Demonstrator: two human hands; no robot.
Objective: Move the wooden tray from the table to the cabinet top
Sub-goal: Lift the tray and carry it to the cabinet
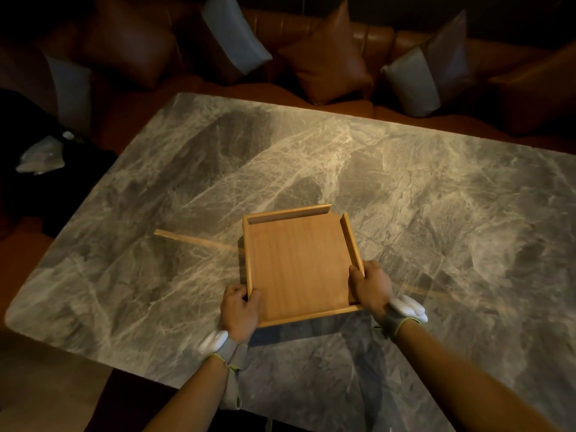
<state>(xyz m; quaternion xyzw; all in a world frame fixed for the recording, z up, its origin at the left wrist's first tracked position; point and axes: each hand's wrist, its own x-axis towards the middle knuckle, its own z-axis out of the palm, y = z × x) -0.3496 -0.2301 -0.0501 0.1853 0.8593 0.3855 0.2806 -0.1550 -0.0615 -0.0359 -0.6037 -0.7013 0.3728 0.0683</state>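
Note:
A square wooden tray (297,263) with low rims lies over the near middle of the grey marble table (436,194). My left hand (238,311) grips its left rim close to the near corner. My right hand (371,286) grips the right rim close to the near corner. Both wrists wear grey straps with white sensors. A shadow falls on the marble just under the tray's near edge; whether the tray rests on the table or is slightly raised I cannot tell. The tray is empty. No cabinet is in view.
A brown leather sofa (386,42) wraps the far and left sides of the table, with orange cushions (330,57) and grey cushions (233,32) on it. A white crumpled item (42,155) lies on dark cloth at the left. A thin brass strip (193,240) is inlaid across the marble.

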